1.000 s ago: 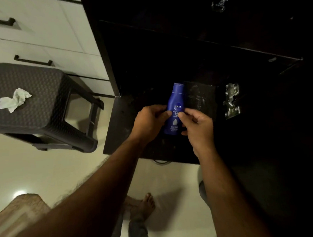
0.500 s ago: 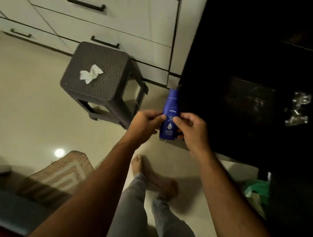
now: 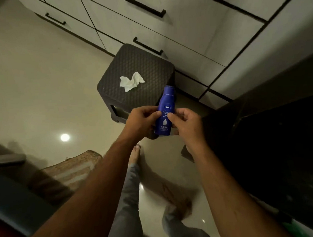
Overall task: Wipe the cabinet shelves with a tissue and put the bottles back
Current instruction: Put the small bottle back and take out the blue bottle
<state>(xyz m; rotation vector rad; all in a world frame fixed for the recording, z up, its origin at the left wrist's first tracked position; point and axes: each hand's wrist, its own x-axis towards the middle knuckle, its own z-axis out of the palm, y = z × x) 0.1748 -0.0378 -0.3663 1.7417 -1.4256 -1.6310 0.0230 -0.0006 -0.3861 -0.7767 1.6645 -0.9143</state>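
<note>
Blue lotion bottle sits right in the middle of the view, held up in the air over the pale tiled floor, cap end pointing away from the person. Both hands are on it: the left hand has its fingers curled around the left side with the thumb on the label, and the right hand pinches the right side the same way, thumb on the front. Just past the bottle there's a dark woven-look stool with a crumpled white tissue lying on its seat, not touching the bottle. Behind the stool is a run of white drawers with black bar handles. The dark cabinet is off to the right, too dim inside to make out any shelves. Bare feet and grey trousers show below, plus a rug on the left.
</note>
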